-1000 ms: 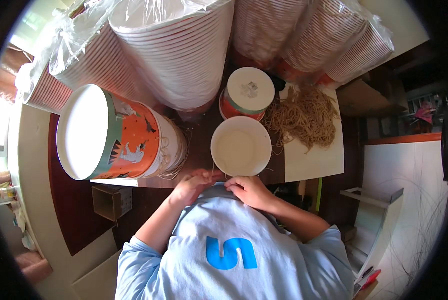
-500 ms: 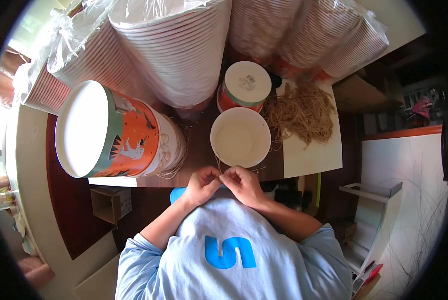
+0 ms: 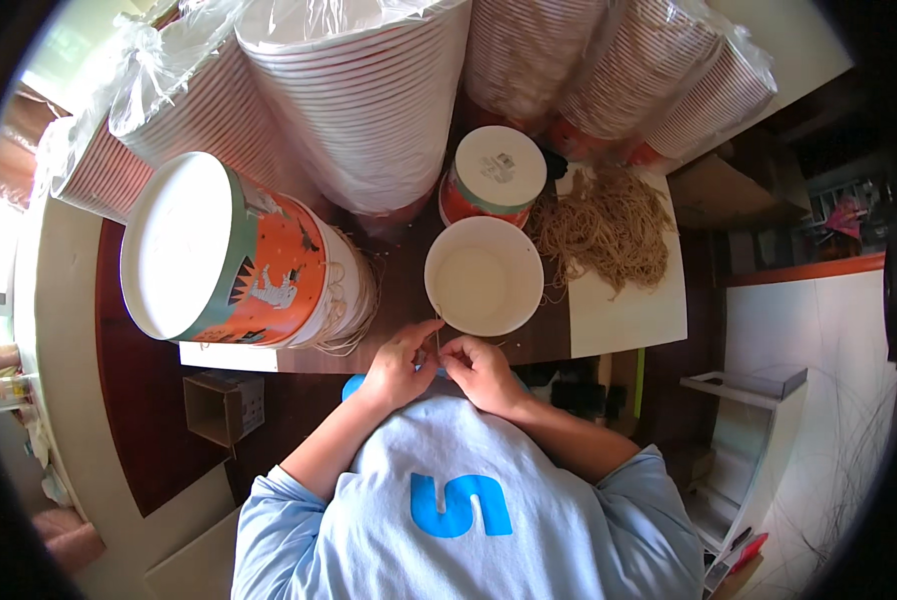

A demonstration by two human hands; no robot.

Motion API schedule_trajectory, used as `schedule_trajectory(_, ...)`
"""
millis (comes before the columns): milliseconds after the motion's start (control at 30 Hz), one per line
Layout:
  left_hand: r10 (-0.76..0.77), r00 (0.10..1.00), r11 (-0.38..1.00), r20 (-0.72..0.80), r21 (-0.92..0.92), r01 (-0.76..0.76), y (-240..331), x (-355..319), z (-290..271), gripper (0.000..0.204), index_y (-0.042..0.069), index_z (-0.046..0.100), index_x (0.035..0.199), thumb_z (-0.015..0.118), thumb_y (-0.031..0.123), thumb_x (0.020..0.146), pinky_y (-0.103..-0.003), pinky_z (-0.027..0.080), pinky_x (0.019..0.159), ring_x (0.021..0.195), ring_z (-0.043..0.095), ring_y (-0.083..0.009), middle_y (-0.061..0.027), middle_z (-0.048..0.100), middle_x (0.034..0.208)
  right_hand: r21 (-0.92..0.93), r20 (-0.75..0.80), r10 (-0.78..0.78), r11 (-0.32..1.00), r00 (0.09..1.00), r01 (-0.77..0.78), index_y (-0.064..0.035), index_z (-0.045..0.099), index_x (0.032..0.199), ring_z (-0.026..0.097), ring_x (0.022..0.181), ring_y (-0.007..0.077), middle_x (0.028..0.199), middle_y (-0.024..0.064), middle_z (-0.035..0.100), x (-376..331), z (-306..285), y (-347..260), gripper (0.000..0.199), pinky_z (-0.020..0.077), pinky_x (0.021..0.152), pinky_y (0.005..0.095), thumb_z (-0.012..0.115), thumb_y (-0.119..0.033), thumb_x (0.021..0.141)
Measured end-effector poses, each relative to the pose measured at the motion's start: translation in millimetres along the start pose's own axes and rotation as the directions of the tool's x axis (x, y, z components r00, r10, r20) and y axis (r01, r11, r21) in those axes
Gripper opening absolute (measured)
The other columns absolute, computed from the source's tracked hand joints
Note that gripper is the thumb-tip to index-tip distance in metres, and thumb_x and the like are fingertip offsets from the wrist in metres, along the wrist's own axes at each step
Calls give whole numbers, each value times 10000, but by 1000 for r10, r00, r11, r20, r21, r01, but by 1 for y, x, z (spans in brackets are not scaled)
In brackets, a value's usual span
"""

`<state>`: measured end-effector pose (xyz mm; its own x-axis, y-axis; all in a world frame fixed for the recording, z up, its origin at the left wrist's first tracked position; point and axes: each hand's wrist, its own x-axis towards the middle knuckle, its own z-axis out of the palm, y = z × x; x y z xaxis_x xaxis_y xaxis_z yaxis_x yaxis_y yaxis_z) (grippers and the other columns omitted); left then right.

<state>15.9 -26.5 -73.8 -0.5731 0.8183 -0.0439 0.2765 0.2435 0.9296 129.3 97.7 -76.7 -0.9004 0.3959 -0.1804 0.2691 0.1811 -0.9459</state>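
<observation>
A white paper bucket (image 3: 467,300) stands mouth up near the table's front edge, right in front of my hands. A thin tan string (image 3: 438,338) runs down from its near rim between my fingers. My left hand (image 3: 401,368) is closed on the string, its index finger stretched up to the bucket's rim. Close beside it, my right hand (image 3: 481,372) pinches the string with thumb and forefinger. The string's lower end is hidden by my fingers.
A tangled heap of tan strings (image 3: 614,230) lies on a white sheet (image 3: 629,325) to the right. Behind the bucket sits an upturned orange-and-green bucket (image 3: 499,172). At left lies a stack of printed buckets (image 3: 274,270). Plastic-wrapped bucket stacks (image 3: 359,110) line the back.
My left index finger has stretched up to the bucket's rim, and my hands have drawn slightly apart. The view has shifted a little.
</observation>
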Motion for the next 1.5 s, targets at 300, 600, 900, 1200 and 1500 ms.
schedule_trajectory(300, 79, 977, 977, -198, 210, -37, -23, 4, 10, 303, 50, 568, 1050, 628, 36, 753, -346, 456, 541, 652, 559, -244, -100, 541, 776, -93, -57, -90, 992, 994, 84, 16, 590, 877, 606, 631, 163, 726, 112, 632, 2, 3, 1, 126, 481, 581, 293, 613, -106, 854)
schedule_trajectory(600, -76, 953, 996, -294, 13, 83, -27, 5, 19, 300, 52, 556, 1052, 666, 63, 772, -300, 441, 495, 602, 554, -189, -95, 553, 751, -60, -45, -118, 992, 992, 115, 1, 569, 842, 624, 678, 299, 745, 155, 624, 4, 2, -3, 108, 481, 602, 367, 631, -86, 824)
schedule_trajectory(900, 101, 963, 982, -250, 182, -55, -29, 10, 16, 116, 39, 624, 871, 659, 52, 761, -280, 482, 541, 651, 597, -197, -98, 577, 759, -68, -115, -93, 994, 989, 86, -9, 579, 835, 620, 677, 298, 744, 147, 622, 5, 4, 1, 100, 483, 601, 367, 632, -91, 818)
schedule_trajectory(1200, -358, 933, 772, -31, -573, 277, -28, -2, 19, 106, -8, 594, 878, 628, 68, 812, -222, 470, 563, 630, 567, -98, -20, 596, 712, -289, -138, -114, 955, 984, 70, -24, 597, 846, 624, 690, 305, 775, 140, 625, 4, 0, 0, 111, 494, 600, 362, 657, -84, 775)
schedule_trajectory(1500, -470, 777, 69, 418, -860, 505, -17, -5, 7, 46, 40, 597, 851, 574, 79, 858, -196, 346, 488, 520, 443, -62, -29, 594, 738, -417, -171, -354, 871, 920, 258, -53, 591, 861, 613, 722, 327, 794, 140, 613, 12, 8, 16, 95, 495, 615, 400, 613, -80, 772)
